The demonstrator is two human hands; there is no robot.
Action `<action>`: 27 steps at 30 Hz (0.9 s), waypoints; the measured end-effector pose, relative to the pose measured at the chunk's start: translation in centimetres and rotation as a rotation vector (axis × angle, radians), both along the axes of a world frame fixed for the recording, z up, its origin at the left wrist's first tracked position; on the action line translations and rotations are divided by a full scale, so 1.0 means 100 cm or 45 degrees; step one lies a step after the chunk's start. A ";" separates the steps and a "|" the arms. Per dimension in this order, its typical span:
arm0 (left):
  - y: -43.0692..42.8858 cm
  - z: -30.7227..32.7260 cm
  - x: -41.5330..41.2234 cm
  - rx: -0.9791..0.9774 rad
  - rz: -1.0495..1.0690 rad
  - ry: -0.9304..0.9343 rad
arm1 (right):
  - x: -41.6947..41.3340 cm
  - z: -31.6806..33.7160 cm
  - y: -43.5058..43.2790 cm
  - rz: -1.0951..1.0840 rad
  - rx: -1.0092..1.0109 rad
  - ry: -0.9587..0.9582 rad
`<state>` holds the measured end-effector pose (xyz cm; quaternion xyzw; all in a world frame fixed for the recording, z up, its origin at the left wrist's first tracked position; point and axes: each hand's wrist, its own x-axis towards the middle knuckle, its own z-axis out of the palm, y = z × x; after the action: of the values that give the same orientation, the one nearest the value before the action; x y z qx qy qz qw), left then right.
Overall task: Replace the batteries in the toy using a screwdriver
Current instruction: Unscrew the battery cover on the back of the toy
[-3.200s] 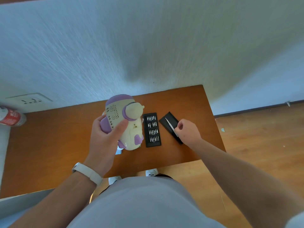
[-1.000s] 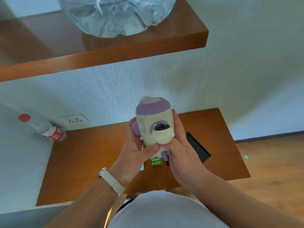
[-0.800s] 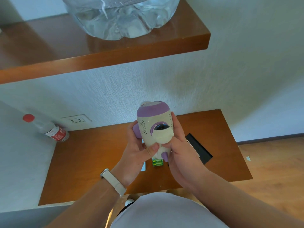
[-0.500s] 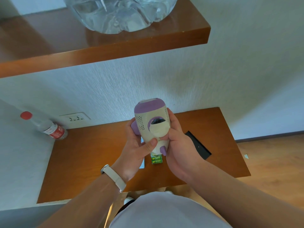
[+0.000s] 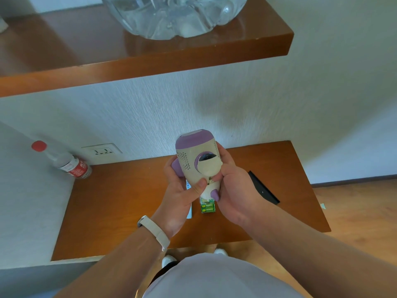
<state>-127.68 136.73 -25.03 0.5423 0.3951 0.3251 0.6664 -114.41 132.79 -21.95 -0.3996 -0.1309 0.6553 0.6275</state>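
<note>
You hold the cream and purple plastic toy (image 5: 196, 160) with the rounded purple top in the middle of the frame, up in the air over the brown wooden tabletop (image 5: 120, 201). The toy stands upright, and its dark round face looks toward you.

Your left hand (image 5: 180, 194) has its grip closed on the toy. The fingers curl round the toy's left side and the thumb presses on the front, low down. Your right hand (image 5: 234, 190) also has its grip closed on the toy. Its fingers wrap round the right side and the thumb sits on the front, near your other thumb.

Just below the toy, a small green pack of batteries (image 5: 208, 207) lies on the tabletop. The toy's purple foot hides part of it. A thin white and blue card (image 5: 189, 211) lies just left of the pack, mostly hidden under your left hand. A flat black case piece (image 5: 263, 188) peeks out from behind your right hand.

A pale strap (image 5: 155, 231) is round your left wrist.

At the left of the frame, a clear plastic bottle with a red cap (image 5: 66, 162) sits at the end of the tabletop by the wall. A white wall socket (image 5: 103, 150) is just beside it.

Across the top of the frame runs a brown wooden shelf (image 5: 150, 61) with a big clear water jug (image 5: 174, 16) on it.
</note>
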 end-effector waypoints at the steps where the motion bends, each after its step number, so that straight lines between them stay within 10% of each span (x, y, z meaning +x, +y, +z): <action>1: 0.001 0.000 0.000 0.006 0.009 -0.001 | -0.001 0.000 0.001 0.006 0.006 0.014; 15: 0.001 -0.001 0.000 -0.365 0.262 -0.368 | -0.016 -0.010 -0.014 0.017 -0.005 -0.612; 27: -0.001 -0.007 0.016 -0.368 0.560 -0.292 | -0.043 -0.018 0.008 -0.283 -0.424 0.075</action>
<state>-126.03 136.61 -25.70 0.3028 0.4677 0.4614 0.6905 -118.68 133.62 -23.78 -0.4907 0.0426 0.6059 0.6247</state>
